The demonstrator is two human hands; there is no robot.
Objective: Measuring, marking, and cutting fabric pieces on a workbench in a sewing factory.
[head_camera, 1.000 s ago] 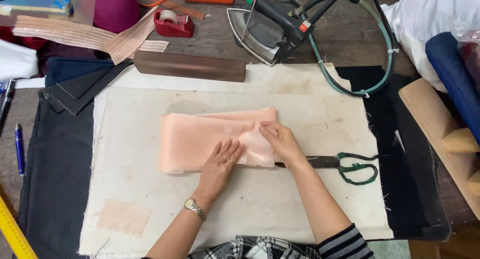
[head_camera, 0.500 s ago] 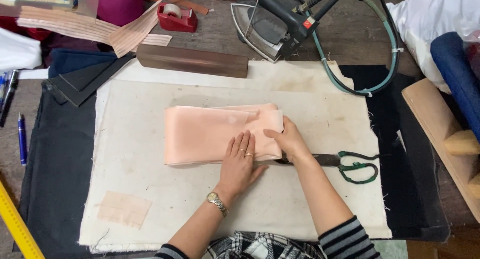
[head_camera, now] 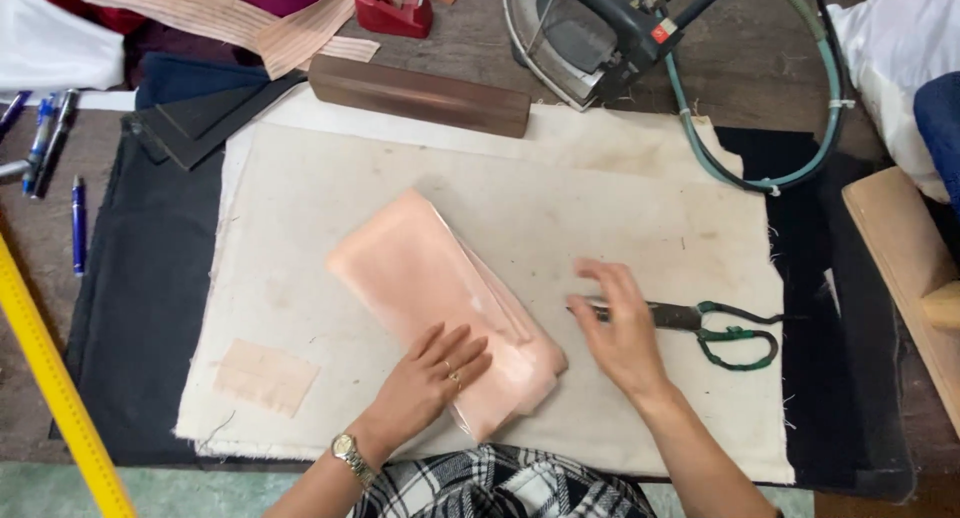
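Cream pressing cloth (head_camera: 640, 218) is seen spread over a dark mat on the worktable, evidently as an ironing base. Nearest, the left hand (head_camera: 430, 378) is laid flat and open on the folded peach fabric (head_camera: 430, 278), which lies diagonally at the cloth's centre and appears pinned down by the palm. The right hand (head_camera: 620, 328) is held open, fingers loosely spread, over the blades of the green-handled scissors (head_camera: 720, 328); contact cannot be confirmed. Farther back, a wooden block (head_camera: 420, 95) and an iron (head_camera: 590, 33) are noted.

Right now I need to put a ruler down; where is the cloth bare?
Bare: the cream pressing cloth between the wooden block and the peach fabric, and its left part above the small peach patch. Crowded: by the scissors and both hands.
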